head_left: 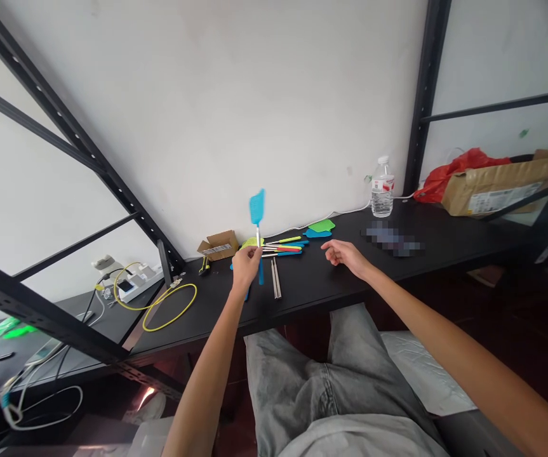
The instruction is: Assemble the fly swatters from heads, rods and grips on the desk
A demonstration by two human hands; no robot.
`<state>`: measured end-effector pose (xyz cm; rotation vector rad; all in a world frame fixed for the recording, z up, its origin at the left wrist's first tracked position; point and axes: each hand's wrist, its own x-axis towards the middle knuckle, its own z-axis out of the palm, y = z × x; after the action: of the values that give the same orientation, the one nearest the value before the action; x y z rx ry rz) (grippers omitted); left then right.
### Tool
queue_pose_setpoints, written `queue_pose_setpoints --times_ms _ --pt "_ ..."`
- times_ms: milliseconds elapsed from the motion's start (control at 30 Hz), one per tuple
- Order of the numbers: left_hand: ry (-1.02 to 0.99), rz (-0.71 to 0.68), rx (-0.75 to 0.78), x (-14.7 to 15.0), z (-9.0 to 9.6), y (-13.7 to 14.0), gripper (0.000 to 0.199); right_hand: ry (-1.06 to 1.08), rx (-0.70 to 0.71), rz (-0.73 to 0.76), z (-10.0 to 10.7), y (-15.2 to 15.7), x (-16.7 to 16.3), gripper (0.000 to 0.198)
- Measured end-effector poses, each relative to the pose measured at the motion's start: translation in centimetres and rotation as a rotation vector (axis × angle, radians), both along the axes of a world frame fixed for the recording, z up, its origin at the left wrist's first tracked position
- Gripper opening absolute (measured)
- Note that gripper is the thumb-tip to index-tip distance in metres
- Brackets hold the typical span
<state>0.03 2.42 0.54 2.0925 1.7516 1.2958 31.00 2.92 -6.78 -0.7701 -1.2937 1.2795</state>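
Note:
My left hand (246, 265) is closed around the metal shaft of a blue fly swatter (257, 208), which stands upright with its slotted head at the top and its blue handle below my fingers. My right hand (343, 255) hovers over the table with nothing in it, index finger stretched out and the others loosely curled. Between my hands lies a pile of fly swatter handles (290, 249) in yellow, red and blue. Closer to me rest several thin silver rods (276, 279). A green swatter head (322, 225) overlaps a blue swatter head (318, 233) near the wall.
A small open cardboard box (219, 245) stands at the wall. To the left are a coiled yellow cable (171, 308) and a white power strip (140, 282). A water bottle (382, 187), a larger carton (497, 187) and a red bag (464, 170) occupy the right. Black shelf posts (428, 95) flank the table.

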Motion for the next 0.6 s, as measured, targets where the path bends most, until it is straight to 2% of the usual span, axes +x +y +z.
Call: queue_pose_setpoints --times_ms 100,233,433,600 --pt "-0.319 0.008 -0.175 0.1 0.0 1.5 0.031 -0.017 -0.002 -0.011 -0.1 0.1 0.0 0.043" --pt "-0.664 0.110 -0.386 1.8 -0.8 4.3 0.024 -0.038 -0.001 -0.003 0.0 0.0 -0.1 0.044" --pt "-0.798 0.208 -0.542 5.5 -2.2 8.8 0.017 -0.054 -0.001 -0.011 0.2 0.0 -0.3 0.043" --pt "-0.764 0.232 -0.615 7.0 -2.5 11.3 0.015 -0.092 0.045 -0.003 0.2 -0.1 -0.3 0.043"
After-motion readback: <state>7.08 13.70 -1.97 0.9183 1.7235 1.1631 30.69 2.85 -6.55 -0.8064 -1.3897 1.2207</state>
